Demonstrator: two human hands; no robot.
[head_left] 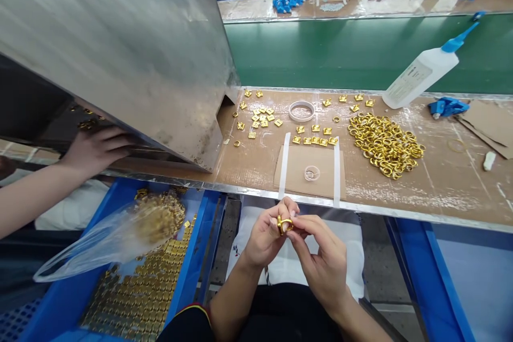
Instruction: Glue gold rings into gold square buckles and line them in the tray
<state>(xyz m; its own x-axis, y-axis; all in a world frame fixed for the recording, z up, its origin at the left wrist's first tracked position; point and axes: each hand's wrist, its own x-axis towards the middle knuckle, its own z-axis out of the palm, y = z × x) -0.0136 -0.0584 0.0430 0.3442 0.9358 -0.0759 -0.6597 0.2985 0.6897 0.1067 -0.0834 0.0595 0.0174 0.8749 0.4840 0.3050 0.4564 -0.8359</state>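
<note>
My left hand (266,232) and my right hand (323,248) meet in front of the bench edge, both closed on one gold ring (284,224) with a flat piece on its left side. Beyond them, a cardboard pad (310,163) is taped to the bench, with a small clear round dish (311,173) on it. A row of square gold pieces (315,140) lies along the pad's far edge. To the right is a heap of gold rings (385,144). More square gold pieces (262,117) are scattered on the left, near a white tape roll (301,111).
A metal housing (160,53) stands at left, with another person's hand (96,152) under it. Blue trays (196,246) flank my lap; the left one holds gold pieces and a plastic bag (116,230). A white bottle (420,77) leans at back right beside a green belt (304,51).
</note>
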